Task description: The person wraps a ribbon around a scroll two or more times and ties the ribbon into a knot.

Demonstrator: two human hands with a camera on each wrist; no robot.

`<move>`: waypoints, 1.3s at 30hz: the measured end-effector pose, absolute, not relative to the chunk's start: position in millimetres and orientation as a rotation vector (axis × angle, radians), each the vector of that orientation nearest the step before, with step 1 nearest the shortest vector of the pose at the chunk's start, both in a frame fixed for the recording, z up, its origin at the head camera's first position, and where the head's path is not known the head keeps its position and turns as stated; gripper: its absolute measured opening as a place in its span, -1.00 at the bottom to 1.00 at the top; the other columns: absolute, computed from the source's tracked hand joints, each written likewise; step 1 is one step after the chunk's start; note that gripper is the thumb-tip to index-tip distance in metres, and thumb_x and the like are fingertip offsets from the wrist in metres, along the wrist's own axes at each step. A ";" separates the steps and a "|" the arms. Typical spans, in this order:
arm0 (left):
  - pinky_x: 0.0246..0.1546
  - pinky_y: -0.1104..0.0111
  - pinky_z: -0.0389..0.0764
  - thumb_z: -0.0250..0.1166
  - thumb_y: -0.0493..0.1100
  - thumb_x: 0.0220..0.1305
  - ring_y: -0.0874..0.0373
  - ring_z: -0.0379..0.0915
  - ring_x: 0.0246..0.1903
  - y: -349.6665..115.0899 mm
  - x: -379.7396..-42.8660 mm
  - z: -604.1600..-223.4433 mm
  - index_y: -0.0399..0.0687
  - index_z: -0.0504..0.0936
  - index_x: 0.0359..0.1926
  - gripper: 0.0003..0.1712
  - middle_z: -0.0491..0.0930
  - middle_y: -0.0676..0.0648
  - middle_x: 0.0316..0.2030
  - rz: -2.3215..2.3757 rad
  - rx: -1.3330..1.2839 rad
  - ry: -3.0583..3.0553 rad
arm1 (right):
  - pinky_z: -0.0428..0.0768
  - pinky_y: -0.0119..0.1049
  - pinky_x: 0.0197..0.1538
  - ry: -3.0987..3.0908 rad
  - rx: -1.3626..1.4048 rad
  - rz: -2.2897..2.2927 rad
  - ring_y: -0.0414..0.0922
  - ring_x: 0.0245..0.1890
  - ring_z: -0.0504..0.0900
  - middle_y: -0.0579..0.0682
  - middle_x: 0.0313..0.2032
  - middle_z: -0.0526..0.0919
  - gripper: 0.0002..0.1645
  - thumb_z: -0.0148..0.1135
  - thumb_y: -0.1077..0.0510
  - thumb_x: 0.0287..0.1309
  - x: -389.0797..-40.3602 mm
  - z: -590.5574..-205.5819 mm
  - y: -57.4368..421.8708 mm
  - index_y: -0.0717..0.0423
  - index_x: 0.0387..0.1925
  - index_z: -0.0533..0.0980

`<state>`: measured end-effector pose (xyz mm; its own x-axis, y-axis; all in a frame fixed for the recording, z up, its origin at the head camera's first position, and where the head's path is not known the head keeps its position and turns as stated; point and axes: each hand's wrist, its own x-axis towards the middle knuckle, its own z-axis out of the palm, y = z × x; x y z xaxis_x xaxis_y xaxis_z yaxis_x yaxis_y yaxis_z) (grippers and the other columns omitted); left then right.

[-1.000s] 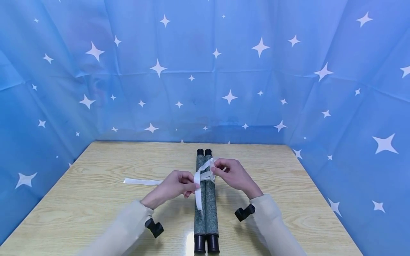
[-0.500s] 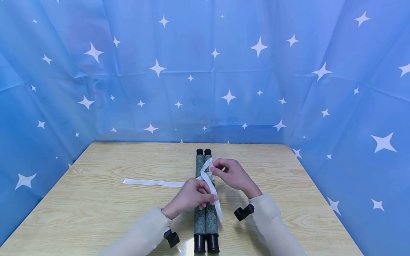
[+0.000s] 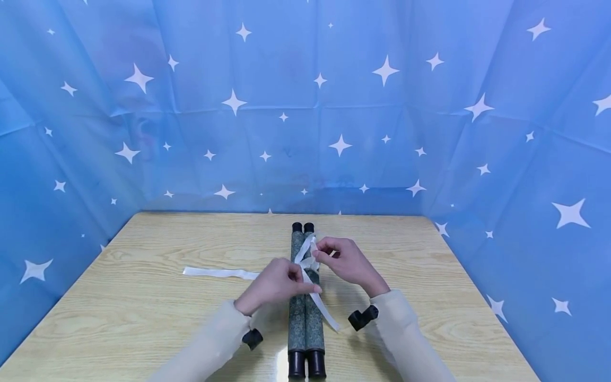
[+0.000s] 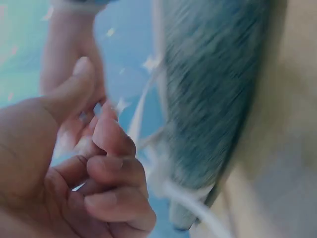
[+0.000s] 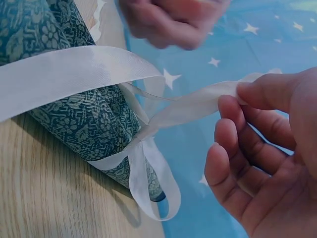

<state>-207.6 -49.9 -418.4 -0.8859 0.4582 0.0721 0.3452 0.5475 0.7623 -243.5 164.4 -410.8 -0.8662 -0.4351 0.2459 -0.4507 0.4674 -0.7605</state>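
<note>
A scroll with two rolls side by side [image 3: 306, 323], in green patterned cloth with dark end knobs, lies lengthwise on the table. White ribbon [image 5: 79, 69] wraps around it, crossing near its far part, with a loop hanging down. My right hand [image 3: 347, 262] pinches a stretch of ribbon between thumb and index finger, drawn out from the crossing; its other fingers are loosely bent. Over the rolls is my left hand [image 3: 277, 284], thumb extended apart from loosely curled fingers [image 4: 119, 203], with no ribbon visible between them. A free ribbon end [image 3: 326, 314] drapes across the rolls below it.
Another length of ribbon [image 3: 217, 272] stretches left across the wooden table [image 3: 157, 318]. Behind the table's far edge hangs a blue curtain [image 3: 286, 132] with white stars. Black wrist cameras are worn at both cuffs.
My left hand has carried the ribbon end rightward over the rolls, then released it and drawn back slightly left. My right hand stays nearly still, pinching its ribbon.
</note>
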 end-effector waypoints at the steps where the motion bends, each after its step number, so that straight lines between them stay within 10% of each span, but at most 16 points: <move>1: -0.72 0.48 0.21 0.36 0.36 0.08 0.31 0.14 -0.78 -53.3 -211.2 -415.0 -0.08 0.65 -0.60 -0.41 0.34 0.17 -0.79 1.282 0.687 2.636 | 0.55 -0.23 -0.34 -2.674 0.810 1.396 -0.04 -0.40 0.54 -0.09 -0.35 0.67 -0.75 0.17 -0.09 0.37 -243.8 -410.6 164.0 -0.07 -0.25 0.65; 39: -0.61 0.40 0.28 -0.02 -0.17 0.55 0.19 0.11 -0.76 -55.0 -255.5 -379.1 -0.08 0.61 -0.36 -0.65 0.25 0.04 -0.72 1.171 1.018 2.703 | 0.59 -0.25 -0.33 -2.667 0.806 1.363 -0.16 -0.39 0.59 -0.13 -0.28 0.70 -0.72 0.15 -0.05 0.40 -239.9 -409.3 157.3 -0.11 -0.01 0.66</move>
